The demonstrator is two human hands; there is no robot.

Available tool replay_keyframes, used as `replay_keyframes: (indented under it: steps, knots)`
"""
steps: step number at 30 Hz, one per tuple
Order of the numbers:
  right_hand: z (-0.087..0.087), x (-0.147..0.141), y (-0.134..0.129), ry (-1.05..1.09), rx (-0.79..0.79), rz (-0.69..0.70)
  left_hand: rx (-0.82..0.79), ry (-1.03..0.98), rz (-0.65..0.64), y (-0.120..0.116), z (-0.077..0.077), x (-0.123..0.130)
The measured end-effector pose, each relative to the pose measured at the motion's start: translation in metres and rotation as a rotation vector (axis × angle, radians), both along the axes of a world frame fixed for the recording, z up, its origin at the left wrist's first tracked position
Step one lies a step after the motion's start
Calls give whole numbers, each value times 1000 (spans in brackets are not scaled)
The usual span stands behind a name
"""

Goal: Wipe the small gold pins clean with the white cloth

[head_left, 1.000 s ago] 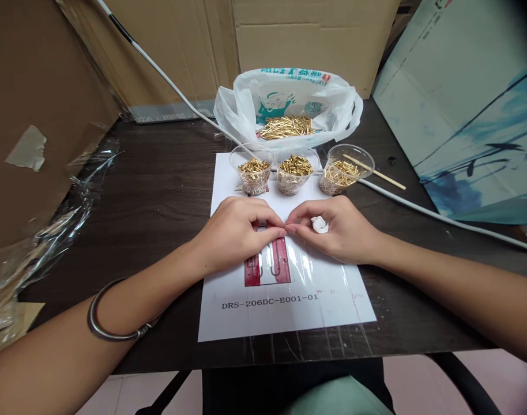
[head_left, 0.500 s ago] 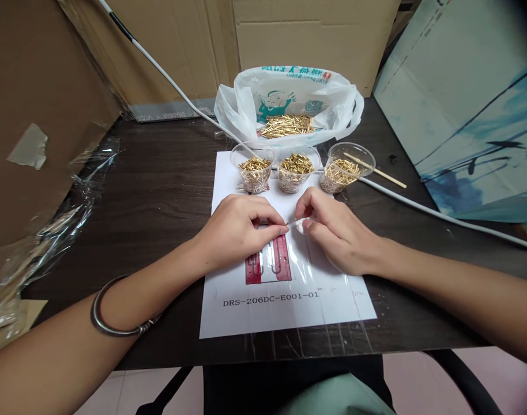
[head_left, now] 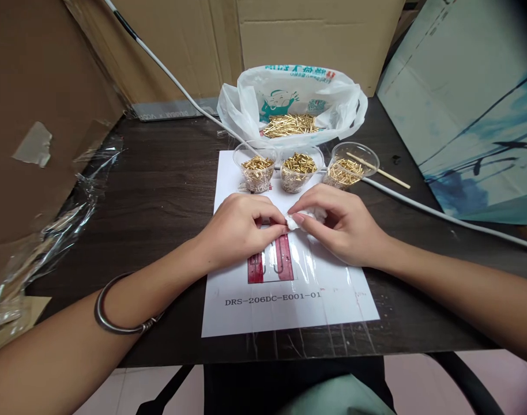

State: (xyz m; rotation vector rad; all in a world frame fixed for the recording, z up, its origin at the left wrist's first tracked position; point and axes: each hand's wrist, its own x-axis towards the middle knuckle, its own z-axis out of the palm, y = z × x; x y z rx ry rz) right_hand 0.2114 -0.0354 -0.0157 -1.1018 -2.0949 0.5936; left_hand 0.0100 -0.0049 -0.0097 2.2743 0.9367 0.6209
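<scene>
My right hand (head_left: pixel 343 225) is closed on a crumpled white tissue (head_left: pixel 294 221), pinching it between thumb and fingers. Its fingertips meet those of my left hand (head_left: pixel 250 230) above a printed paper sheet (head_left: pixel 229 314). The left thumb and index finger are pinched together at the tissue's edge; whatever small thing they grip is hidden. Beyond the hands stand three clear plastic cups of small gold-coloured metal pieces: a left cup (head_left: pixel 258 173), a middle cup (head_left: pixel 298 173) and a right cup (head_left: pixel 345 173), which leans.
A white plastic bag (head_left: pixel 241 109) behind the cups holds many gold pins (head_left: pixel 289 125). A thin wooden stick (head_left: pixel 393 177) rests against the right cup. One white cable (head_left: pixel 454 222) crosses the table (head_left: pixel 160 184). Cardboard (head_left: pixel 315 46) walls the back.
My right hand has moved left, bringing the tissue against the left fingertips, where a thin piece showed between the hands before. My left hand stays nearly in place.
</scene>
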Motion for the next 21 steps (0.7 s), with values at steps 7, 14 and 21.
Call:
replay_keyframes:
  steps: [7,14,21]
  knots:
    - [0,0,1,3,-4,36,11,11,-5,1,0,0]
    - [-3,0,0,35,-79,-78,-1,6,0,0,1,1]
    - [2,1,-1,-18,-106,-13,-7,-4,4,0,2,1]
